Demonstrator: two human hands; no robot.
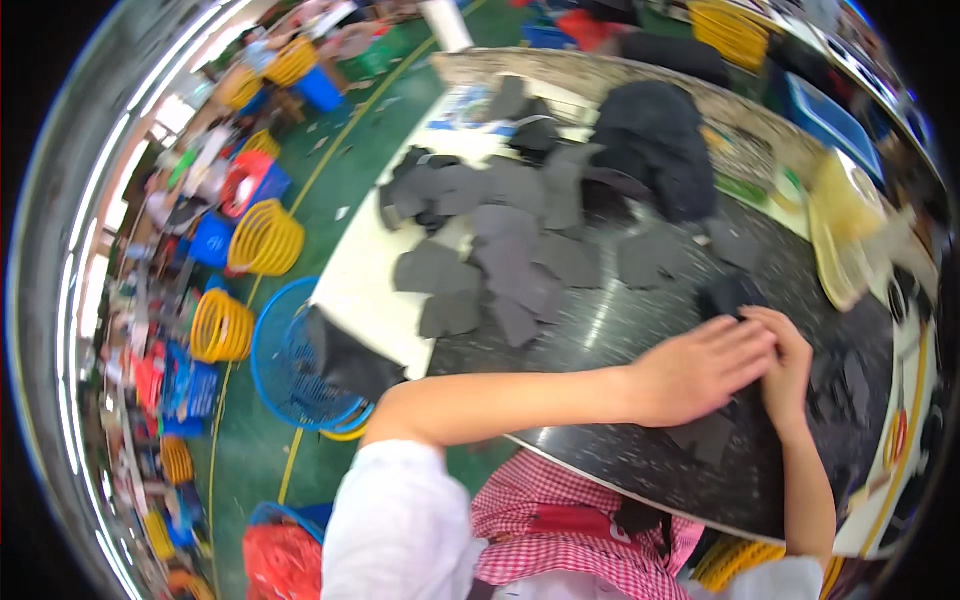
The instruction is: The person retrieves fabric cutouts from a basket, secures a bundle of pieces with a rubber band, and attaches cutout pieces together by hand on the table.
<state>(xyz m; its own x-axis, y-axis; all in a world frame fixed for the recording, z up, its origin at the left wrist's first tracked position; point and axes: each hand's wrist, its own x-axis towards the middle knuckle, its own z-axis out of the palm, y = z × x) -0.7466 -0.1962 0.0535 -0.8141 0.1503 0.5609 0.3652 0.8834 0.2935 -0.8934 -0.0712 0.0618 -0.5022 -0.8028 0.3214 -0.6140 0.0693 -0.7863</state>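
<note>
My left hand reaches across the black table top, its fingers stretched out flat and pointing right. Its fingertips meet my right hand, whose fingers are bent inward. The right thumb and whatever lies in that palm are hidden behind the left hand. Just beyond the right fingertips lies a small dark piece of fabric; whether they touch it I cannot tell. A flat grey cut piece lies below my left hand. Many more grey cut pieces are strewn in an overlapping heap at the far left.
A dark fabric bundle sits at the table's back, with a clear yellowish plastic bag at the right. Dark scraps lie beside my right arm. Off the left edge stands a blue basket, a dark piece over its rim.
</note>
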